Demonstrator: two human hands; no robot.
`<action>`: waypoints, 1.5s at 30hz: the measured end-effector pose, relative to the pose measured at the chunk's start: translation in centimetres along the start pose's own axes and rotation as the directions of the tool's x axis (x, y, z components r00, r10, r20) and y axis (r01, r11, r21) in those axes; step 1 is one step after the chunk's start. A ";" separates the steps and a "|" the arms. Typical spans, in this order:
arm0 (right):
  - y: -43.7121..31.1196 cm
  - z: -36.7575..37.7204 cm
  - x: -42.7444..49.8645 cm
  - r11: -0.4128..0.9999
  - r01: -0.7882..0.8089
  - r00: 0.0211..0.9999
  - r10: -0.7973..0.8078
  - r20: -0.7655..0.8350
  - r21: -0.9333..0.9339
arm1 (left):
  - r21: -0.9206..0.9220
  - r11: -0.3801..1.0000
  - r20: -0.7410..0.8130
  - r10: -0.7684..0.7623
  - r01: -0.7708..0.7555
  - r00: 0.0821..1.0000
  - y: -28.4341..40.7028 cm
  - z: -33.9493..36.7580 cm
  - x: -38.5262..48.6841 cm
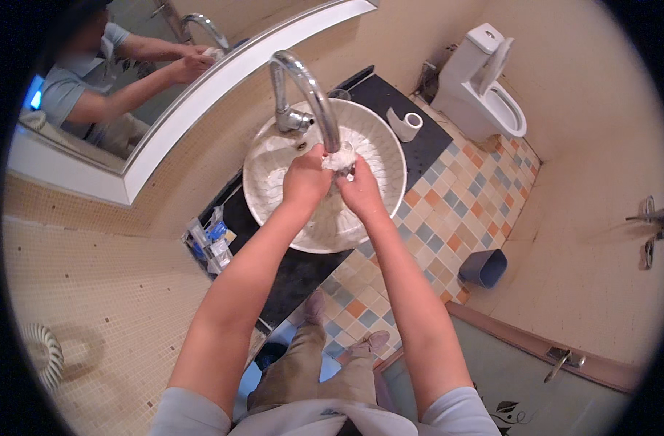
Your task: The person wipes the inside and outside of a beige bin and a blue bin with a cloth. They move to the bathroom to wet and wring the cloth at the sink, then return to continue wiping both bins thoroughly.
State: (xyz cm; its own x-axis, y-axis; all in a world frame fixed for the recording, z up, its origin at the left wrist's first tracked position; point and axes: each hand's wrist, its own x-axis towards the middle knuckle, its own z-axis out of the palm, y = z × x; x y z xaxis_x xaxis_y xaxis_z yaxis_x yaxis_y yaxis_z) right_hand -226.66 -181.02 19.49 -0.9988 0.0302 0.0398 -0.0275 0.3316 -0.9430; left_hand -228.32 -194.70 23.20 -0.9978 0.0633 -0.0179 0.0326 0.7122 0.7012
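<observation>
Both of my hands are over a round white washbasin (pixel 272 215), under the spout of a tall chrome faucet (pixel 310 90). Between them they hold a wet, whitish, crumpled thing (pixel 340 159), perhaps a cloth or a wad of paper. My left hand (pixel 307 180) grips it from the left, its thumb near the spout's end. From the right, my right hand (pixel 362 188) pinches it with bent fingers. Water seems to run over it; some lies in the basin.
A toilet paper roll (pixel 411 126) lies on the black counter (pixel 367 101) right of the basin. Small packets (pixel 212 240) sit at the counter's left end. A mirror (pixel 163 65) hangs above. Beyond stand a toilet (pixel 479 90) and a grey-blue waste bin (pixel 483 268). A door (pixel 473 349) is at lower right.
</observation>
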 end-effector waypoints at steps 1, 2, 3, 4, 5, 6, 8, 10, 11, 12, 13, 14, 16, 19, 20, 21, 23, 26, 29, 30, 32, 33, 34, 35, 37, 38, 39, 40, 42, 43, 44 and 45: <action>0.0 0.1 0.2 1.000 -0.004 1.000 0.004 -0.025 -0.022 | 0.016 1.000 -0.028 -0.024 0.025 0.999 -0.7 0.1 -0.1; 0.1 0.4 0.6 1.000 0.002 1.000 -0.001 -0.028 0.002 | 0.116 0.989 -0.090 -0.082 0.092 0.993 -1.3 0.4 -0.1; 0.1 0.5 1.0 1.000 -0.005 1.000 0.004 0.006 0.026 | 0.058 0.984 -0.107 -0.160 0.167 0.981 -1.9 0.8 -0.3; 0.0 0.8 1.6 1.000 0.020 1.000 -0.020 0.011 0.020 | 0.000 0.976 -0.142 -0.217 0.219 0.966 -2.5 1.2 -0.5; -0.1 1.3 2.1 0.991 0.124 0.992 -0.124 -0.012 -0.043 | -0.050 0.957 -0.139 -0.289 0.285 0.947 -3.0 1.6 -0.6; -0.3 1.8 2.7 0.969 0.223 0.975 -0.223 0.018 -0.106 | 0.028 0.958 -0.045 -0.285 0.286 0.958 -3.4 1.8 -0.6; -0.7 2.9 3.9 0.941 0.290 0.957 -0.290 0.029 -0.174 | -0.194 0.890 0.110 -0.399 0.414 0.910 -3.7 2.3 -1.1; -1.2 3.7 5.0 0.946 0.260 0.966 -0.252 0.064 -0.194 | -0.424 0.757 0.300 -0.401 0.497 0.866 -3.3 2.6 -2.0; -1.3 4.1 5.6 0.891 0.349 0.937 -0.342 0.079 -0.291 | -0.479 0.698 0.355 -0.400 0.532 0.845 -2.9 2.5 -2.4; -1.3 4.1 6.4 0.836 0.408 0.913 -0.380 0.150 -0.368 | -0.521 0.625 0.425 -0.401 0.581 0.812 -2.4 2.5 -2.8; -1.2 4.4 7.1 0.817 0.430 0.902 -0.400 0.161 -0.383 | -0.554 0.545 0.494 -0.393 0.629 0.776 -1.8 2.5 -3.1; -0.9 4.6 7.8 0.750 0.510 0.856 -0.490 0.165 -0.422 | -0.669 0.421 0.492 -0.366 0.613 0.790 -1.1 2.4 -3.4; -0.1 5.3 9.1 0.834 0.436 0.898 -0.425 0.112 -0.337 | -0.666 0.460 0.449 -0.381 0.587 0.808 0.1 2.1 -3.4; 1.8 6.3 10.3 0.877 0.411 0.905 -0.425 0.001 -0.250 | -0.588 0.587 0.412 -0.376 0.557 0.830 1.1 1.4 -3.0; 2.5 6.5 10.5 0.883 0.398 0.912 -0.409 0.007 -0.250 | -0.543 0.636 0.390 -0.387 0.548 0.836 1.3 1.2 -2.9; 3.0 6.7 10.6 0.899 0.356 0.933 -0.359 0.034 -0.255 | -0.586 0.577 0.425 -0.379 0.569 0.822 1.4 1.1 -2.8; 3.6 6.8 10.6 0.926 0.269 0.963 -0.257 0.079 -0.263 | -0.673 0.458 0.463 -0.353 0.581 0.813 1.5 1.0 -2.6; 3.3 6.1 10.1 0.889 0.376 0.926 -0.353 0.131 -0.261 | -0.753 0.286 0.521 -0.292 0.593 0.802 1.3 1.0 -2.4; 1.9 4.5 8.8 0.924 0.337 0.932 -0.301 0.200 -0.182 | -0.743 0.270 0.487 -0.412 0.613 0.771 1.1 0.8 -2.2; 1.3 3.8 8.5 0.948 0.284 0.941 -0.246 0.234 -0.146 | -0.763 0.294 0.449 -0.398 0.575 0.800 1.1 0.6 -2.0; 0.4 2.4 7.5 0.992 0.127 0.954 -0.126 0.273 0.014 | -0.795 0.327 0.386 -0.375 0.510 0.843 0.9 0.2 -1.6; 0.3 1.8 7.0 0.990 0.023 0.956 -0.063 0.287 0.140 | -0.781 0.326 0.413 -0.370 0.533 0.832 0.9 0.1 -1.3; 0.3 1.3 6.2 0.954 -0.025 0.953 -0.068 0.296 0.299 | -0.752 0.325 0.443 -0.396 0.574 0.805 0.8 0.1 -1.1; 0.6 0.8 5.4 0.946 -0.120 0.965 0.039 0.261 0.303 | -0.735 0.338 0.455 -0.398 0.589 0.797 0.8 0.1 -0.7; 1.8 -0.2 3.4 0.904 -0.141 0.984 0.084 0.155 0.404 | -0.752 0.302 0.463 -0.390 0.585 0.796 0.4 0.4 -0.3; 2.6 -0.6 2.6 0.904 -0.156 0.974 0.075 0.213 0.398 | -0.807 0.249 0.466 -0.286 0.535 0.837 0.0 0.5 0.1; 3.3 -0.9 1.9 0.901 -0.130 0.966 0.022 0.256 0.413 | -0.854 0.187 0.456 -0.181 0.486 0.871 -0.4 0.5 0.4; 3.9 -1.3 1.5 0.903 -0.170 0.952 0.047 0.302 0.394 | -0.859 0.153 0.454 -0.214 0.489 0.865 -0.7 0.7 0.7; 4.8 -1.8 0.7 0.953 -0.185 0.907 0.070 0.416 0.241 | -0.872 0.142 0.448 -0.151 0.468 0.881 -1.6 0.5 1.1; 5.1 -1.9 0.5 0.964 -0.236 0.880 0.158 0.449 0.124 | -0.887 0.133 0.433 -0.089 0.441 0.897 -2.0 0.3 1.2; 5.2 -2.1 0.5 0.943 -0.323 0.863 0.258 0.434 0.082 | -0.890 0.117 0.432 -0.097 0.441 0.897 -2.4 0.1 1.2; 5.2 -2.0 0.5 0.949 -0.284 0.882 0.201 0.427 0.140 | -0.898 0.088 0.417 -0.143 0.431 0.898 -2.7 -0.1 0.9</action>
State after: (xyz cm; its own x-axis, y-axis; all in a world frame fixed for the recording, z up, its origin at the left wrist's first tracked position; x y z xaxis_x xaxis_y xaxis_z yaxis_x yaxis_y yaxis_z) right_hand -227.25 -177.36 15.30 -0.9040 -0.3091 -0.2954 0.2517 0.1740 -0.9520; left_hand -229.33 -196.58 21.37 -0.8767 0.2459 -0.4135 -0.4783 -0.5376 0.6944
